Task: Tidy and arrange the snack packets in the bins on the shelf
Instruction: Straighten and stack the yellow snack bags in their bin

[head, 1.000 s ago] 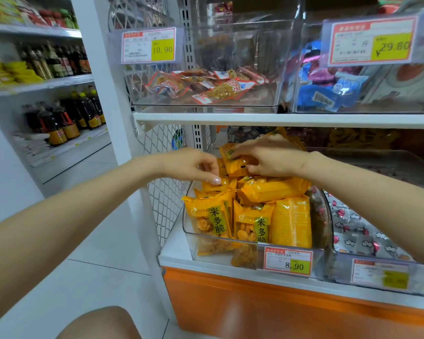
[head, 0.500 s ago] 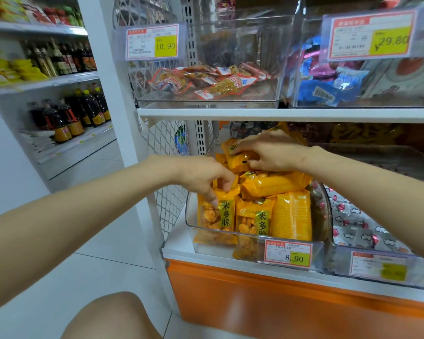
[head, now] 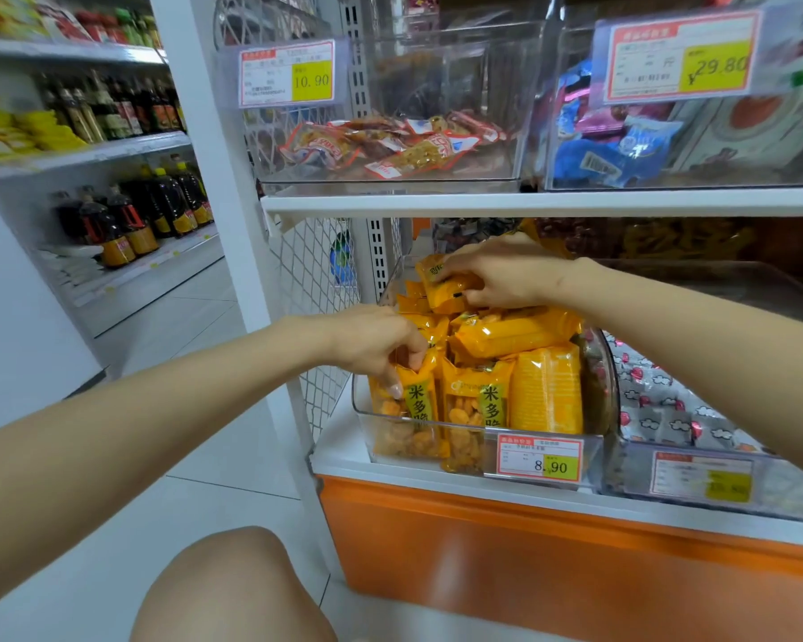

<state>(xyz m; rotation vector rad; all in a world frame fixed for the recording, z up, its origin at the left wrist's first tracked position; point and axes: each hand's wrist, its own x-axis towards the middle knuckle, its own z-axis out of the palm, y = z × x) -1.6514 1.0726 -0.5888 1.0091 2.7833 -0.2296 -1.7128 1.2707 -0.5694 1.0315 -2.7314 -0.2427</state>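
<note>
Here, a shop aisle with pale floor tiles [head: 182, 345]; white shelves [head: 483, 203] carry four clear bins [head: 357, 405] and four price tags [head: 538, 458]. The left hand [head: 367, 340] fingers [head: 394, 387] pinch the front yellow snack packet [head: 413, 410]; two more stand to their right. The right hand [head: 511, 275] fingers grasp a second packet [head: 446, 289] behind.

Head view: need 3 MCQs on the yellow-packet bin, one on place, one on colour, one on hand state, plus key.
1. The bin of yellow packets sits:
A) on the upper shelf
B) on the floor
C) at the left end of the lower shelf

2. The panel under that shelf is:
A) orange
B) blue
C) green

3. The left hand:
A) hangs idle
B) pinches the top of the front-left packet
C) lies flat on the shelf

Key:
1. C, the bin stands right beside the mesh side.
2. A, the panel is plainly orange.
3. B, the fingers curl round the packet's top edge.
</note>
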